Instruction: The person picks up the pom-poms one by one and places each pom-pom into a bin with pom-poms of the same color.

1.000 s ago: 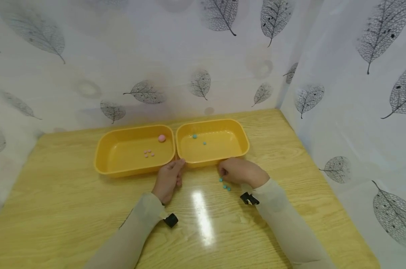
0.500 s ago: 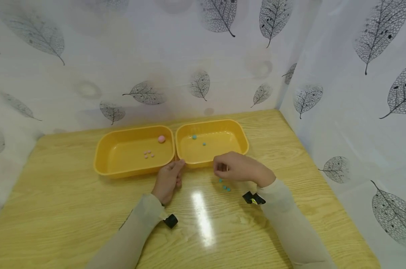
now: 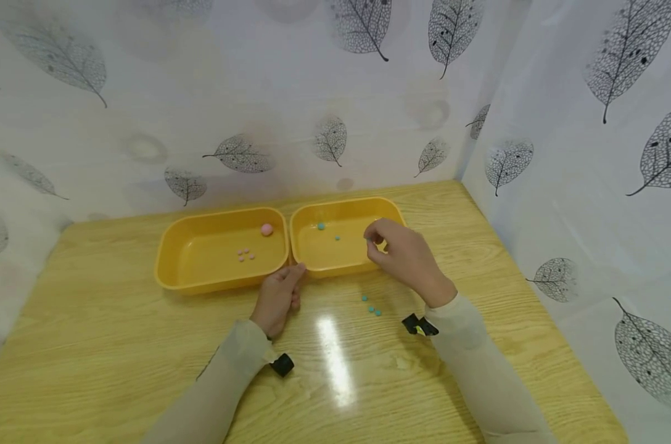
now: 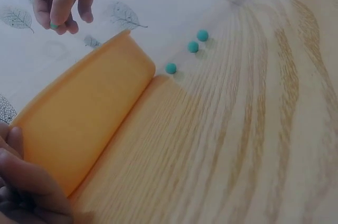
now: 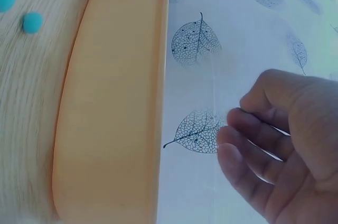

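My right hand (image 3: 373, 242) hovers over the right yellow tray (image 3: 343, 250) and pinches a small teal bead (image 4: 53, 25) between thumb and fingertips. That tray holds two teal beads (image 3: 321, 226). On the table just in front of it lie three more teal beads (image 3: 371, 308). The left yellow tray (image 3: 202, 246) holds a pink ball (image 3: 266, 229) and three small pink beads (image 3: 245, 253). My left hand (image 3: 293, 275) rests on the table, its fingers touching the near walls where the two trays meet; it holds nothing.
The trays stand side by side toward the back of a wooden table (image 3: 119, 345). Leaf-patterned white sheets (image 3: 563, 185) wall in the back and right sides. A glare spot (image 3: 332, 357) lies on the wood between my forearms.
My right hand rose from the loose teal beads on the table and moved back over the right tray with a bead pinched. The left hand has stayed put.
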Available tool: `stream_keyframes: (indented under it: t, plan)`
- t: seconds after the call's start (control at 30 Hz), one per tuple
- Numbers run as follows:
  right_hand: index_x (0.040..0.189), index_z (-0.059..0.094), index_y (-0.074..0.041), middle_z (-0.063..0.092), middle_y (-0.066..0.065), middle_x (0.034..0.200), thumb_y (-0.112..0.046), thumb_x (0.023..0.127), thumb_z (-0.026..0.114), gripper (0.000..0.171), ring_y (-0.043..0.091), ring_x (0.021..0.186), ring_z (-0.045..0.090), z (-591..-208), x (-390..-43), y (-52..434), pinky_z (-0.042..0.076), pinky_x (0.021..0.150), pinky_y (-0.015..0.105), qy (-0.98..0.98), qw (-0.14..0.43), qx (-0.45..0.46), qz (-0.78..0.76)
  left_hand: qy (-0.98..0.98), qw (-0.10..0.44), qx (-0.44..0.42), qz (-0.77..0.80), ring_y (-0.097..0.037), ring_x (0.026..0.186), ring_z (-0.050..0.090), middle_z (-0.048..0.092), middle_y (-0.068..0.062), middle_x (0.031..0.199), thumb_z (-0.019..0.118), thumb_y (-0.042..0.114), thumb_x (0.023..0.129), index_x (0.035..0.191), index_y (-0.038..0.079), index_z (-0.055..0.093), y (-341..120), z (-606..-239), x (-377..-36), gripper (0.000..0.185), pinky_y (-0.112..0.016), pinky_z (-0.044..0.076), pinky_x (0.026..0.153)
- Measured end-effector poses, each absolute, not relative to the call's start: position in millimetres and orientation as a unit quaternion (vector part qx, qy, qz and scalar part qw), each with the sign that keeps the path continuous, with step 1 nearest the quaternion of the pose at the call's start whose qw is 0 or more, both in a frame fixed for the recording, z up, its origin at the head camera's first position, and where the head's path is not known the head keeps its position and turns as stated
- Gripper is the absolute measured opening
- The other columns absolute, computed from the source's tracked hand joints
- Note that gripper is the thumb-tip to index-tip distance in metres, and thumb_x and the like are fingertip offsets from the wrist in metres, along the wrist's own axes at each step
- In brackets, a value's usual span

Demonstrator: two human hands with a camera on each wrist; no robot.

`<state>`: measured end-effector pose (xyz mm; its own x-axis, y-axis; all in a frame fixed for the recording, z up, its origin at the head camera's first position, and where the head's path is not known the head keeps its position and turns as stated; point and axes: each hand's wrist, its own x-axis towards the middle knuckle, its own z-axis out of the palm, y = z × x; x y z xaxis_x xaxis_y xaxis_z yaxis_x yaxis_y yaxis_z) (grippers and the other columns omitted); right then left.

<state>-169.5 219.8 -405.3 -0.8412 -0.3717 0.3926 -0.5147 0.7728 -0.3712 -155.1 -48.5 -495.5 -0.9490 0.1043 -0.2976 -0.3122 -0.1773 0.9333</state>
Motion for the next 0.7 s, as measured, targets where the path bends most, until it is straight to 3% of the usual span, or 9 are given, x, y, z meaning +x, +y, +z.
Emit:
stream_keyframes:
  t: [0.23, 0.7]
  plan:
    - [0.108, 0.070, -0.006, 0.070, 0.006, 0.096, -0.009, 0.096, 0.067, 0.014, 0.021, 0.082, 0.067, -405.1, -171.9, 219.2, 0.056, 0.067, 0.034, -0.925, 0.188, 0.233, 0.234, 0.626, 0.131, -0.079, 0.765, -0.010, 0.053, 0.039, 0.043, 0.001, 0.065, 0.068, 0.042, 0.100, 0.076, 0.010, 0.055, -48.3, -496.5, -154.9, 0.042, -0.024, 0.037, 0.049]
    - [0.105, 0.069, -0.007, 0.068, 0.006, 0.096, -0.005, 0.094, 0.070, 0.011, 0.024, 0.082, 0.068, -410.9, -175.2, 220.7, 0.056, 0.066, 0.034, -0.917, 0.213, 0.249, 0.228, 0.629, 0.135, -0.089, 0.760, -0.009, 0.054, 0.040, 0.045, 0.002, 0.066, 0.069, 0.042, 0.100, 0.090, 0.005, 0.061, -48.4, -495.3, -155.4, 0.040, -0.023, 0.038, 0.050]
